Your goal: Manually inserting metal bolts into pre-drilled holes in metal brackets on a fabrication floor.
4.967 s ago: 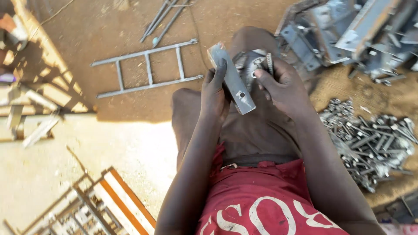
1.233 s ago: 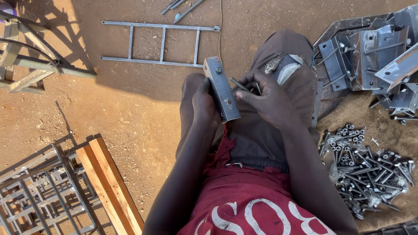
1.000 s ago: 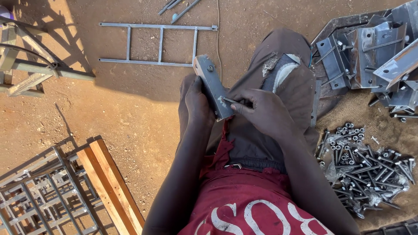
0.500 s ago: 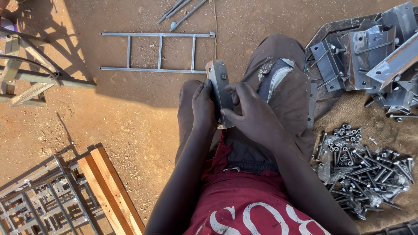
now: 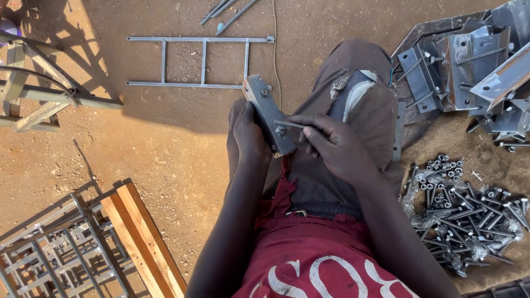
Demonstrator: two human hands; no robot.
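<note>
Mid-frame, over the lap, the left hand (image 5: 251, 135) grips a grey metal bracket (image 5: 269, 115). The right hand (image 5: 337, 146) pinches a bolt (image 5: 289, 124) against its face. More bolts (image 5: 469, 215) lie lower right.

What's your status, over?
Left hand grips the metal bracket. Right hand holds a bolt at it. Nothing in the way.

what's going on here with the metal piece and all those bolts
A person sits on the dirt ground, legs out. Their left hand grips a grey metal bracket over the lap, while the right hand holds a long bolt against it. A pile of bolts lies to their right, with more brackets stacked beyond it.
</note>
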